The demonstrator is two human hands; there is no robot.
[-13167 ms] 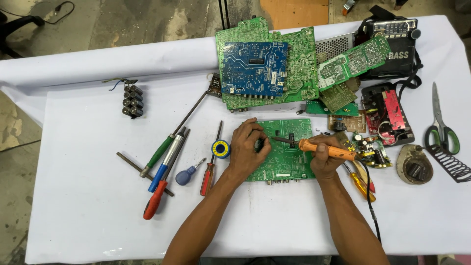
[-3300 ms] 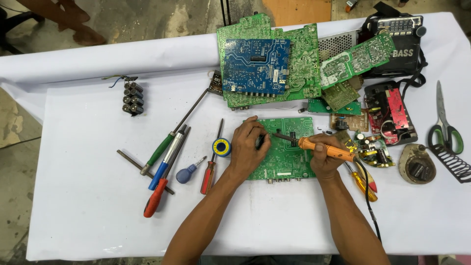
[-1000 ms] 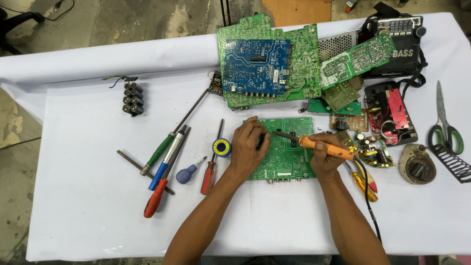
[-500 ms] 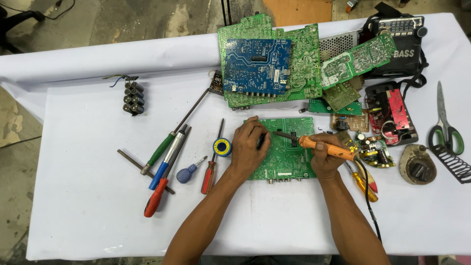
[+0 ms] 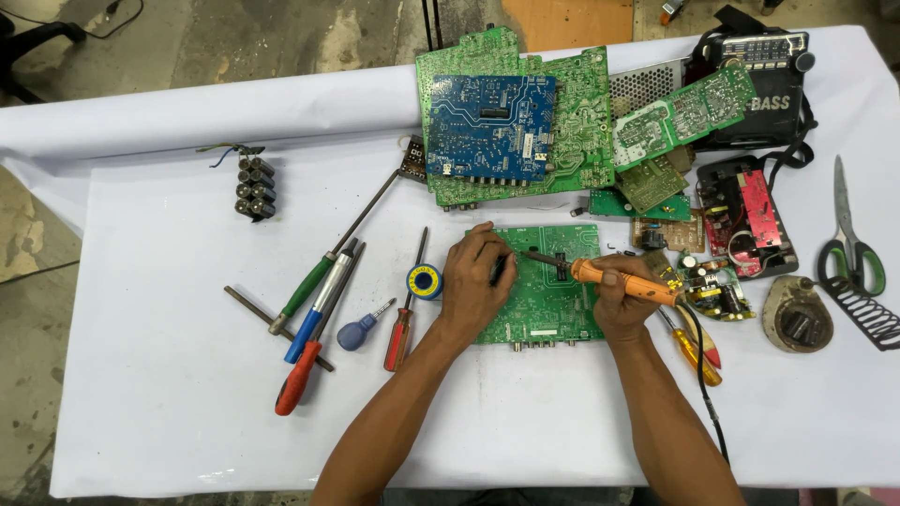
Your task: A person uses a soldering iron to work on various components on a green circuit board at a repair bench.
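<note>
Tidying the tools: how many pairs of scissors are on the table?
1: the green-handled scissors lie at the table's far right edge, beside a black coiled stand. Others may be hidden under the boards.

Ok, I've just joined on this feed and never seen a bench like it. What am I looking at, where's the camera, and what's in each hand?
There is no machine here: a person works with two bare hands, and the single camera sits on their head, looking straight down at a white-covered table. The left hand presses on a green circuit board lying flat in front of them. The right hand holds an orange-handled soldering iron, its tip over the board near the left fingers. Left of the board lie a small solder spool and a row of screwdrivers. Further back is a pile of green and blue boards. To the right sit a black radio, green-handled scissors and a coiled iron stand.
</note>
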